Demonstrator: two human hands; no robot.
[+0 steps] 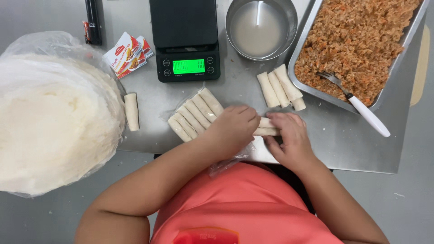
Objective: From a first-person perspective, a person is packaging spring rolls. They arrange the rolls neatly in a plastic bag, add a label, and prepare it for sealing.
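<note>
Steel tabletop [334, 140] carries everything. Left hand [233, 129] and right hand [289, 138] both close around 1 pale roll [266, 127] held between them. Just left of that grip lie 5 rolls [194, 115] on clear plastic; beyond it, 3 rolls [280, 88] beside a filling tray [298, 79].

A food-prep kitchen: a steel worktable [343, 144] carries a digital scale [185, 39], with a metal tray of minced filling [357, 45] right of it.

Pale wrapped roll [266, 127] lying crosswise, pinched between both hands.
</note>
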